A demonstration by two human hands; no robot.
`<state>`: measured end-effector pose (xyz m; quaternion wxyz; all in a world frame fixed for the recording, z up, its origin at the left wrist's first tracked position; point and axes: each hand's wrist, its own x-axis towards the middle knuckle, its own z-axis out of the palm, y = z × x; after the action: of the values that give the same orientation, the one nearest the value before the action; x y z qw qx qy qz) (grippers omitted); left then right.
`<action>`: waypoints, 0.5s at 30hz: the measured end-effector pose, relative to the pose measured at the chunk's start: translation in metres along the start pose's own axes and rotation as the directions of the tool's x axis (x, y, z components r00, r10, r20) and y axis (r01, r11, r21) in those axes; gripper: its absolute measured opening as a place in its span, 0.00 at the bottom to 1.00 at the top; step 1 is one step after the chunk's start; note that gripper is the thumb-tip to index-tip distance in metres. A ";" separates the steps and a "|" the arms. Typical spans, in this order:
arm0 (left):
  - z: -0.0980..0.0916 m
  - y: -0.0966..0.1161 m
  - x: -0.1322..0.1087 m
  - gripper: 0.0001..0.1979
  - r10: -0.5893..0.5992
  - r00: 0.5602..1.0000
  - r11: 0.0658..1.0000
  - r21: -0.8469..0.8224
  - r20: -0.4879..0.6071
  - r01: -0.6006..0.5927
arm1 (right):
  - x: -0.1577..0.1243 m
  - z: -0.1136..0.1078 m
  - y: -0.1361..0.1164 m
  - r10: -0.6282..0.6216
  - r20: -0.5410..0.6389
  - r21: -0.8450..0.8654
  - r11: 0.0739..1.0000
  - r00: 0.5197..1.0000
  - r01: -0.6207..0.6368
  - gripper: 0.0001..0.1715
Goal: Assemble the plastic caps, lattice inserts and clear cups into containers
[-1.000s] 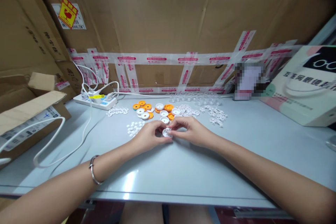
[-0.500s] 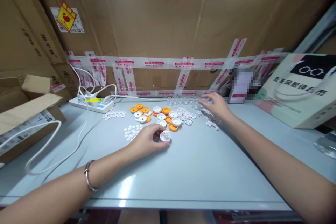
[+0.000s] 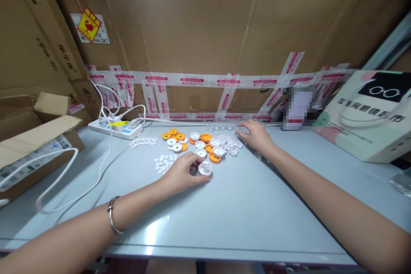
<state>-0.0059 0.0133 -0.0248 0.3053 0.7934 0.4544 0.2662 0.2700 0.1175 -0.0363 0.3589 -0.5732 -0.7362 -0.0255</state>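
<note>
While we sit at a pale grey table (image 3: 244, 205), our left hand (image 3: 181, 174) rests near its middle, fingers curled and pinching a small white cap (image 3: 204, 168) that sits on the tabletop at our fingertips. Our right hand (image 3: 256, 135) reaches farther back, fingers loosely spread over a row of tiny clear pieces (image 3: 224, 126) along the table's far edge; we cannot tell whether it has gripped one. Between the hands lie orange rings (image 3: 207, 138), several already fitted with white centres, beside a heap of small white clips (image 3: 228, 142). To the left are two scatterings of white discs (image 3: 163, 162). Judging from this, the work looks partly done: a handful of orange-and-white pieces appear assembled, while many loose clips, discs and clear pieces remain, and the cap under our left hand seems unfinished. A white power strip (image 3: 117, 127) with cables sits at the back left, next to an open carton (image 3: 35, 147). Cardboard walls the desk, sealed with clear tape (image 3: 199, 80) printed in red characters too small to read. A yellow and red fragile sticker (image 3: 89, 25) shows a broken glass symbol. At right, a pale box (image 3: 369, 115) bears a spectacles drawing and large Chinese characters that we cannot read with certainty.
</note>
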 end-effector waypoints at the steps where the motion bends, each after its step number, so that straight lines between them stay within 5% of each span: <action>1: 0.000 0.001 0.000 0.16 -0.011 1.000 1.000 -0.017 -0.003 0.011 | 0.000 -0.002 -0.003 -0.007 -0.018 0.027 1.000 1.000 0.008 0.11; 7: -0.004 0.007 0.001 0.15 -0.106 0.993 0.941 -0.318 0.044 0.115 | -0.004 -0.023 -0.048 0.019 -0.157 0.258 0.966 0.987 0.022 0.17; 11: -0.006 0.012 0.001 0.17 -0.182 0.979 0.866 -0.458 0.087 0.201 | -0.021 -0.039 -0.094 0.093 0.055 0.730 0.675 0.994 -0.104 0.19; 15: -0.009 0.018 -0.001 0.19 -0.182 0.975 0.797 -0.560 0.132 0.224 | -0.039 -0.051 -0.129 -0.040 0.186 0.820 0.557 0.982 -0.133 0.16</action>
<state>-0.0031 0.0079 -0.0058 0.5717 0.6208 0.4249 0.3274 0.1877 0.0189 0.0276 0.5174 -0.3564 -0.6758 0.3855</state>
